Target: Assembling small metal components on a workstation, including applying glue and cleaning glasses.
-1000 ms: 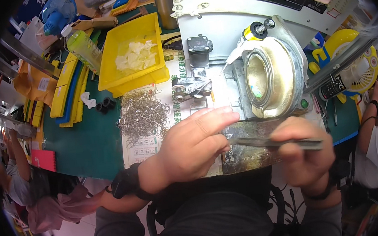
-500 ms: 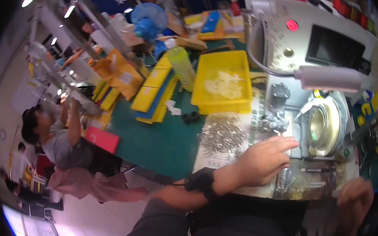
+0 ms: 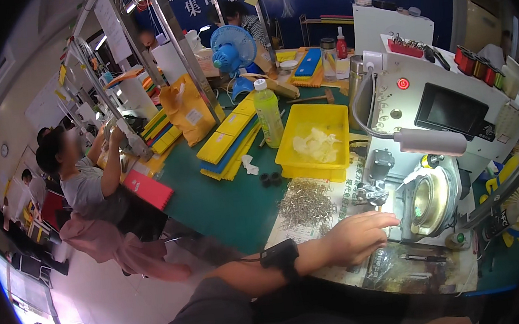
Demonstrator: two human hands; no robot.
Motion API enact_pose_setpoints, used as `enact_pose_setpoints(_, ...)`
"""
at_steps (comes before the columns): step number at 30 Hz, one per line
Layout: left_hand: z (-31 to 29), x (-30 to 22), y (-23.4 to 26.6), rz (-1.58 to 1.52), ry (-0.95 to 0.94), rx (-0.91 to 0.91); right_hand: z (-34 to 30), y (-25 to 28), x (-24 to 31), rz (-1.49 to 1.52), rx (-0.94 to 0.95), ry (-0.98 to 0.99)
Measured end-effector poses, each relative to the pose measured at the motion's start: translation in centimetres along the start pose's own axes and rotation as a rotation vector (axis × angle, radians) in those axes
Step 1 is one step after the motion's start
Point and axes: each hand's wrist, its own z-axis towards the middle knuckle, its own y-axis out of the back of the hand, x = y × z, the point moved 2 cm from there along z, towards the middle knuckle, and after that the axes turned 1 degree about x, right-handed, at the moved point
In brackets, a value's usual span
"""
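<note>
While the left hand lies flat, fingers together, just before the lit magnifier lamp, it holds nothing. Judging by this, a pick-up is due: reaching left of the lamp to the metal clip pile. Right hand is out of view.

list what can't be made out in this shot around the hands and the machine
- Right hand: head view, out of frame below the lower edge; its grip cannot be told.
- Left hand: palm down on the paper, so anything under it is hidden.
- Metal parts: too small to tell the kind.
- Bag contents: blurred by glare.
- Machine: right side bent and cut by the fisheye rim.
</note>
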Motion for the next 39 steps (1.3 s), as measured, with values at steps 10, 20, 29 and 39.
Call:
enact_pose_setpoints(10, 0.2, 0.2, 0.0, -0.005, 0.018, -0.011, 0.0, -0.8, -0.2, 0.122, -0.101, -0.029)
enact_pose_setpoints(20, -0.1, 0.3, 0.3, -0.027, 0.009, -0.012, 1.0, -4.2, -1.5, 0.122, -0.423, 0.112)
enact_pose_setpoints(29, -0.5, 0.2, 0.9, -0.007, -0.013, -0.02, -4.7, 3.6, 4.9, -0.673, -0.367, -0.005)
enact_pose_setpoints(39, 0.0, -2.2, 2.5, -0.095, 0.083, -0.093, -24.7, 19.6, 19.3, -0.903, -1.55, 0.355)
